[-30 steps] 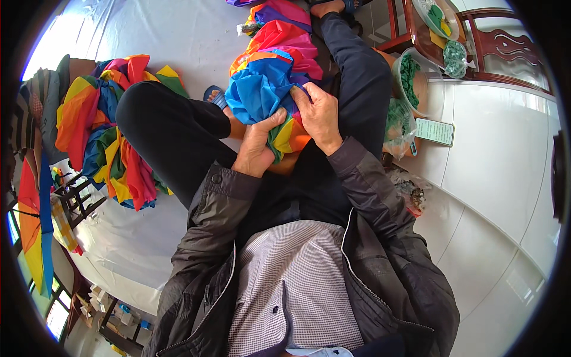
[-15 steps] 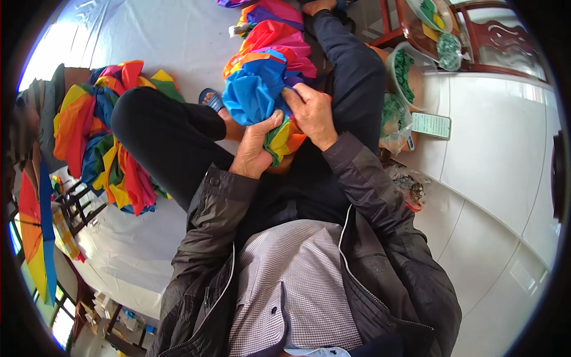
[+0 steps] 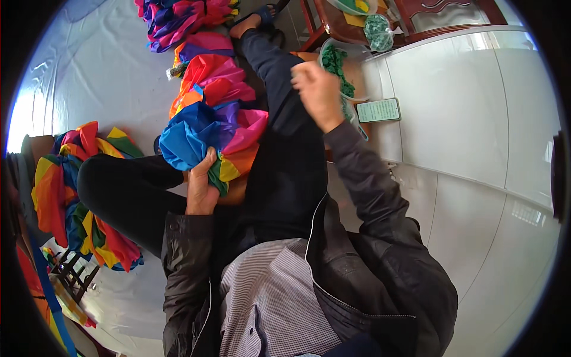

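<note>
My left hand [image 3: 202, 183] is closed round the lower end of a bunched rainbow fabric [image 3: 189, 135], with blue, purple, pink, orange, yellow and green panels showing. This bundle lies between my legs, its blue part puffed out to the left. Off to the right and raised, my right hand [image 3: 318, 92] is away from the fabric, beside a clear tub [image 3: 362, 94] of small green pieces [image 3: 336, 68]. Its fingers are curled in and slightly blurred. Whether anything small is between them cannot be seen.
More gathered rainbow fabric [image 3: 217, 77] runs ahead of the bundle, with a pink and purple pile [image 3: 184, 21] beyond. Another rainbow heap [image 3: 77, 196] sits left of my knee. A phone [image 3: 379, 110] lies right of the tub. A wooden chair [image 3: 345, 24] holds a bag of green pieces [image 3: 379, 33].
My right hand has let go of the fabric and moved right toward the tub. My left hand still grips the bundle. The view has swung to the right.
</note>
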A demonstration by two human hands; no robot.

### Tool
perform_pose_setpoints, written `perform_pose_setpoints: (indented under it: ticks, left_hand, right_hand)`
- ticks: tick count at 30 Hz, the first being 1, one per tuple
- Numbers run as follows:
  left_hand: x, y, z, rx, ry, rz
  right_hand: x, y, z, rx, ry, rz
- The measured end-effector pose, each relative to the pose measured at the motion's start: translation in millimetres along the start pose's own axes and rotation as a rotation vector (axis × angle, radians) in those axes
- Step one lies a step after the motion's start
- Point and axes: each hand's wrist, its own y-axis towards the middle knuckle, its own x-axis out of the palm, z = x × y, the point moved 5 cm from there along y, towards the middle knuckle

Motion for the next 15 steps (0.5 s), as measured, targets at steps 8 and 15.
perform_pose_setpoints:
  ticks: [8,15]
  left_hand:
    - [4.0,1.9,-5.9,-0.005,0.041,-0.014]
    - [1.6,2.1,-7.7,-0.072,0.016,0.012]
  right_hand:
    - [-80.7,63.9,183.5,0.032,-0.483,-0.144]
    - [-51.5,66.3,181.5,-0.182,-0.668,-0.221]
